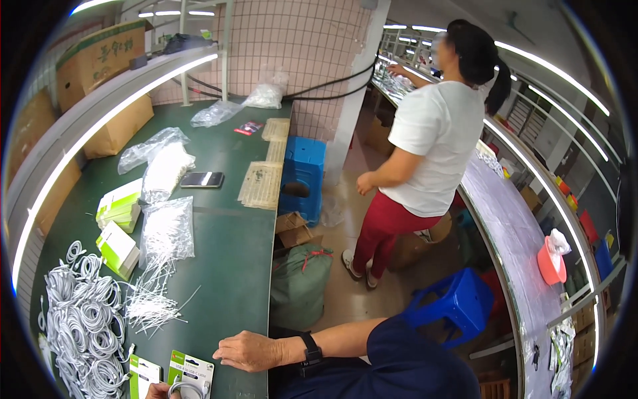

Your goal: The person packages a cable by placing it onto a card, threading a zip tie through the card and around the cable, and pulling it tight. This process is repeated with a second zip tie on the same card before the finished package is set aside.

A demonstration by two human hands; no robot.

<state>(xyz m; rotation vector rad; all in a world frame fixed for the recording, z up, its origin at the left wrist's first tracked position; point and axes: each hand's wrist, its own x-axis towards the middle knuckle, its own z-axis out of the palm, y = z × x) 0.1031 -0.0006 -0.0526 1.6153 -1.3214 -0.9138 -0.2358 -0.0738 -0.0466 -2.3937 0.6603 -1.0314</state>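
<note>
One coiled cable (192,390), pinched in the left hand (158,392), lies over a card (191,367); the right hand (248,351) curls loosely, empty. Probably light and springy: grip across all strands.

On the table (232,279), coiled cables (86,319) lie left of ties (156,304).

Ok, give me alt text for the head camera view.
A person's left hand, partly cropped, touches a coiled cable against a green-and-white card; the right hand is near the table's edge. Piled cables and white ties lie left; a co-worker stands at right.
</note>
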